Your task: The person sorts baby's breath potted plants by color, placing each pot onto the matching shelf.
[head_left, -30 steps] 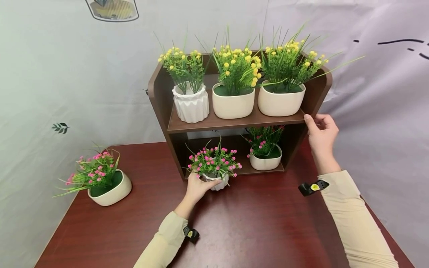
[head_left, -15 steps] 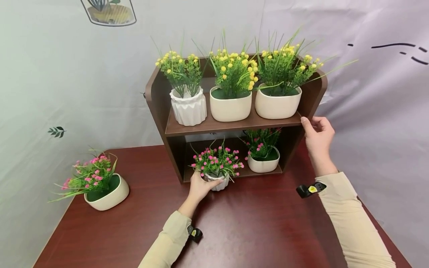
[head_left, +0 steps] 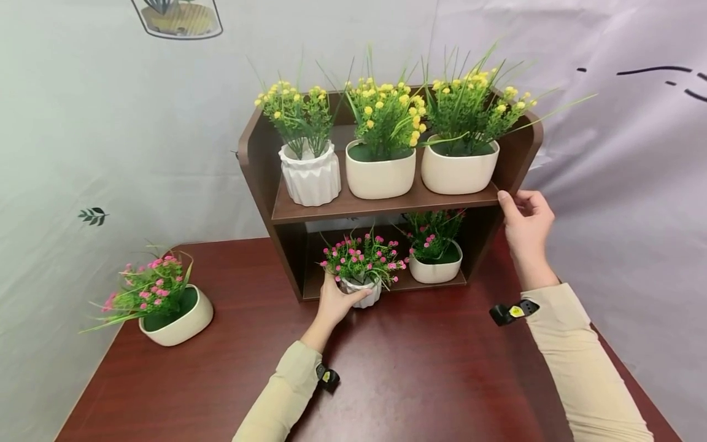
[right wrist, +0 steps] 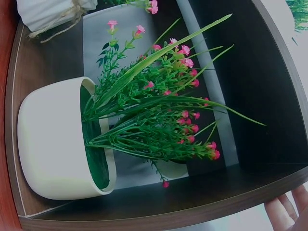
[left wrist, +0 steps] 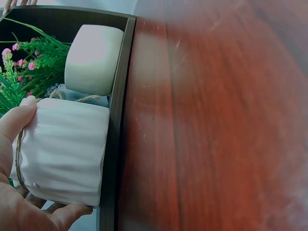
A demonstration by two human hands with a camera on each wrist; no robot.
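My left hand (head_left: 334, 304) grips a white ribbed pot of pink flowers (head_left: 366, 294) at the front edge of the lower level of a brown two-level shelf (head_left: 386, 212). In the left wrist view, thumb and fingers lie around this ribbed pot (left wrist: 67, 151), which has twine about its rim. Up at the shelf's right side, my right hand (head_left: 529, 228) holds the side panel's edge, thumb in front. Its other fingers are partly hidden. On the lower level's right stands a cream oval pot with pink flowers (head_left: 436, 271), also close in the right wrist view.
The upper level bears a white ribbed pot (head_left: 311, 178) and two cream pots (head_left: 381, 179) (head_left: 460, 172), all with yellow flowers. Another cream pot with pink flowers (head_left: 179, 322) stands on the red-brown table (head_left: 221, 380) at the left. A patterned cloth hangs behind.
My left hand has moved the ribbed pot right and slightly back along the lower level, nearer the cream pot. The right hand stays at the shelf's side.
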